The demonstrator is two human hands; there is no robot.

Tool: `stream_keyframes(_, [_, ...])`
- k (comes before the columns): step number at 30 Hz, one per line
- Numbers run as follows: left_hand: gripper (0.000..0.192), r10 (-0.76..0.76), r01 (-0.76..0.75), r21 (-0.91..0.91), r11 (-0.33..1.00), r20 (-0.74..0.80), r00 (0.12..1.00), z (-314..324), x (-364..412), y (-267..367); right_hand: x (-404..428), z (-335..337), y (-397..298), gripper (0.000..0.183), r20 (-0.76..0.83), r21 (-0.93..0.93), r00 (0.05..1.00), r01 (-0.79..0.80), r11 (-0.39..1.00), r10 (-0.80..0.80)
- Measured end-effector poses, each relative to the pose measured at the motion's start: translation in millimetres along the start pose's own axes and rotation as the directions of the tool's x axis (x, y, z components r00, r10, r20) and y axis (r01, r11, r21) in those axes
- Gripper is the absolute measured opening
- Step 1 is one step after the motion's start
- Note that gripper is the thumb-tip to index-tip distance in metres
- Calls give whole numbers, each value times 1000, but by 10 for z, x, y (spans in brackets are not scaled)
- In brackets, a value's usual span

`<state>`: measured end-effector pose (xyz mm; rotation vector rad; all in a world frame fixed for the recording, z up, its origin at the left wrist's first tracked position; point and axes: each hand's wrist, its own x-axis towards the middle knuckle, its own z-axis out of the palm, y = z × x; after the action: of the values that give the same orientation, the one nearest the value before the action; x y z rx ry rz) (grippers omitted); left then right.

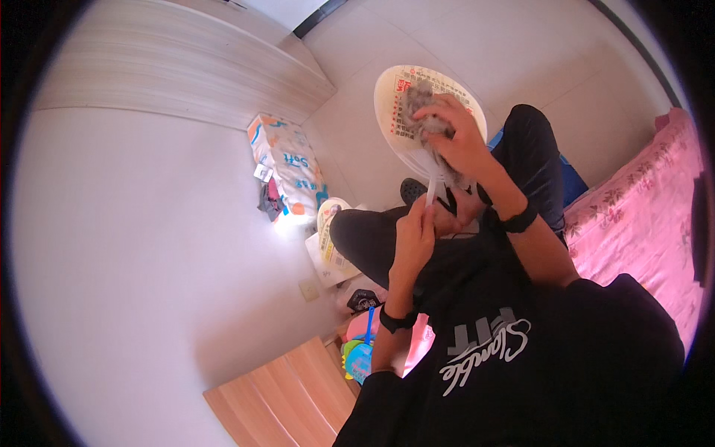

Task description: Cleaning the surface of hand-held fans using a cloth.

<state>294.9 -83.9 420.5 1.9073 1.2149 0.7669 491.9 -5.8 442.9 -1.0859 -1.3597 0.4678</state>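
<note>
My left hand (414,234) grips the white plastic handle (432,191) of a round hand fan (386,100) with printed writing and a pale rim. The fan is held up in front of my legs, over the floor. My right hand (461,139) presses a crumpled grey cloth (419,100) against the printed face, its fingers bent over the fabric. Part of the fan's right side is hidden behind this hand and the cloth. Each wrist carries a black band.
By the wall (123,223) stand a plastic-wrapped tissue pack (290,159) and another printed fan (330,246). A light-blue fan (357,360) lies beside a wooden furniture panel (285,391). To the right is a bed with a pink floral sheet (625,223). A dark clog (412,190) shows beneath the held fan.
</note>
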Motion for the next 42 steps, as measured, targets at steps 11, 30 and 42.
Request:
stream_keyframes(11, [27, 120, -124, 152, 981, 36, 992, 111, 8, -95, -86, -25, 336, 30, -179, -129, 978, -128, 983, 104])
stream_keyframes(30, [38, -146, 166, -109, 980, 169, 975, -26, 42, 172, -82, -138, 10, 39, -65, 307, 998, 22, 951, -3])
stream_keyframes(42, [34, -206, 195, -403, 894, 17, 979, -11, 33, 18, -47, -54, -46, 35, -88, 360, 991, -64, 931, 102])
